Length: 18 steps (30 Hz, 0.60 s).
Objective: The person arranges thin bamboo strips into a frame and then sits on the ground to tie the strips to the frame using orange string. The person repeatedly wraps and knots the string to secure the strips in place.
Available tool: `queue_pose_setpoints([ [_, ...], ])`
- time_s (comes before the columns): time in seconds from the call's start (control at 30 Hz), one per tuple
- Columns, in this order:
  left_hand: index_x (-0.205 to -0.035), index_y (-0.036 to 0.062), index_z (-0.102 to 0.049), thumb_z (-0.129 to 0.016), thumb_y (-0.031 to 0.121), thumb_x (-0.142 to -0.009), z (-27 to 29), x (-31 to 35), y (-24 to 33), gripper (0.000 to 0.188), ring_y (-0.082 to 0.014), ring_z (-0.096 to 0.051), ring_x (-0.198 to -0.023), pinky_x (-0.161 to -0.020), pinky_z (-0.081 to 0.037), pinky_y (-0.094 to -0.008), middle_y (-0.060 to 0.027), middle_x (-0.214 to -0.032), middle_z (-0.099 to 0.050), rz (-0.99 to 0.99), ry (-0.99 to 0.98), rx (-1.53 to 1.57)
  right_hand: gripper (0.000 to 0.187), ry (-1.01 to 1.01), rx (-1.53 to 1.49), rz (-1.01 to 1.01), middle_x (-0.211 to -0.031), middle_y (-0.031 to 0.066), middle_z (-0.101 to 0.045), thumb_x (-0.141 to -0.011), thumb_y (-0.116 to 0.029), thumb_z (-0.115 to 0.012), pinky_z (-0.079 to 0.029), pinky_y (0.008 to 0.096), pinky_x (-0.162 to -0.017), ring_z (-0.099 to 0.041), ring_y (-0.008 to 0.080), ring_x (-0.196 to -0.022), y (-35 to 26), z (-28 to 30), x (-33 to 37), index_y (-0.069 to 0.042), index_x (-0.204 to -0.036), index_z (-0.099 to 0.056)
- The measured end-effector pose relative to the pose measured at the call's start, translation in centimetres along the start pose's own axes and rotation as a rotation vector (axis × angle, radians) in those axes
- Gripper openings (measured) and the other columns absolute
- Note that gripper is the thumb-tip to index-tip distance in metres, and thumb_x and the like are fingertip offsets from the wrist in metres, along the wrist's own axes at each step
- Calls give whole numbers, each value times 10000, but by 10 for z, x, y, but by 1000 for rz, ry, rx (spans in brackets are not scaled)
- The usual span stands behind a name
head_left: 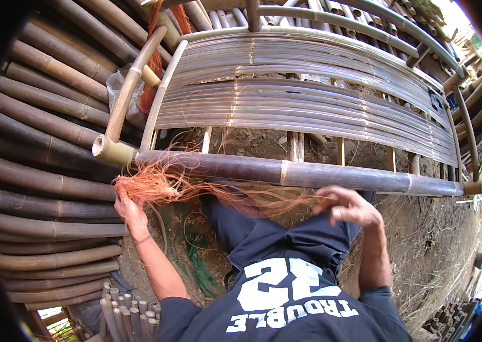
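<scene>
My left hand (131,208) is closed around a tangled bunch of orange fibre strands (158,183) by the left end of a bamboo bench's front pole (218,165). Loose strands stretch from the bunch across my lap toward my right hand (348,206). That hand is slightly blurred, its fingers curled and pinching the far ends of the strands, just below the pole. Behind the pole lies the bench's slatted seat (309,102), made of thin bamboo strips with a gap between two groups of them.
Dark bamboo poles (53,182) are stacked along the left. A bamboo armrest (132,85) rises at the bench's left end, beside a clear plastic bag (116,88) and more orange strands (151,85). Short bamboo pieces (124,313) stand at lower left. Dry straw (423,256) covers the right ground.
</scene>
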<state>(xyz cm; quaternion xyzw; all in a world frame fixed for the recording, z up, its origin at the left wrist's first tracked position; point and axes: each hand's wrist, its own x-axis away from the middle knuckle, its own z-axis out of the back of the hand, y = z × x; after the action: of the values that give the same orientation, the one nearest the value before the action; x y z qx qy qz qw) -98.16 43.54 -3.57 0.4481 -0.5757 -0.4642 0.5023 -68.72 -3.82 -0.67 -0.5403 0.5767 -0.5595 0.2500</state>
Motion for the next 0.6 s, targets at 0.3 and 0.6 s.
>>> queue_pose_setpoints([
  [0.3,-1167,12,-649,-587,388,-968,59,-137,77,429,-281,-670,-898,-800,-517,-383,-172,-1044,-706,-691,296,-699,244,617,463,-142,-642,-54,-544,-881,-265,-712,-309,214,-470,-423,35,-542,17,78,122,-31,-947,-734],
  [0.6,-1214,125,-563,-684,305,-895,13,-126,93,386,-297,-630,-770,-712,-484,-448,-78,-837,-653,-853,218,-1096,268,1402,780,-244,-842,20,-649,-929,-248,-668,-452,276,-728,-555,106,-789,107,223,348,2,-1019,-706],
])
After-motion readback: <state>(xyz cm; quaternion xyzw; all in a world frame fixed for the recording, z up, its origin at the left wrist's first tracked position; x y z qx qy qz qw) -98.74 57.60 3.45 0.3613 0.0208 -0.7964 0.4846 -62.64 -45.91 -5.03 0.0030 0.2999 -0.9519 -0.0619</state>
